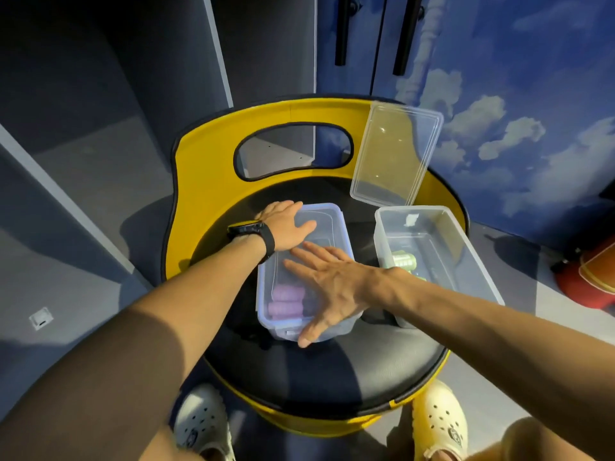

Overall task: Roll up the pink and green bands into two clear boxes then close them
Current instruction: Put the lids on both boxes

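Head view: your left hand (284,224) and right hand (327,282), both flat, press lid (327,227) onto pink-band box (332,331); next, lid green-band box (432,241).

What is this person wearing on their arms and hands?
Both forearms are bare, with no sleeves or gloves in view. The left hand has a black smartwatch on a black band at the wrist. The right hand and its wrist carry nothing.

Home interior, likely child's bedroom or playroom. Evidence: blue sky-and-cloud wall mural (519,104), blue wardrobe doors (369,44) with long black handles, grey built-in shelving (100,94), yellow round chair (206,168) with black cushion, grey floor (83,294), red toy-like object (589,277) at right.
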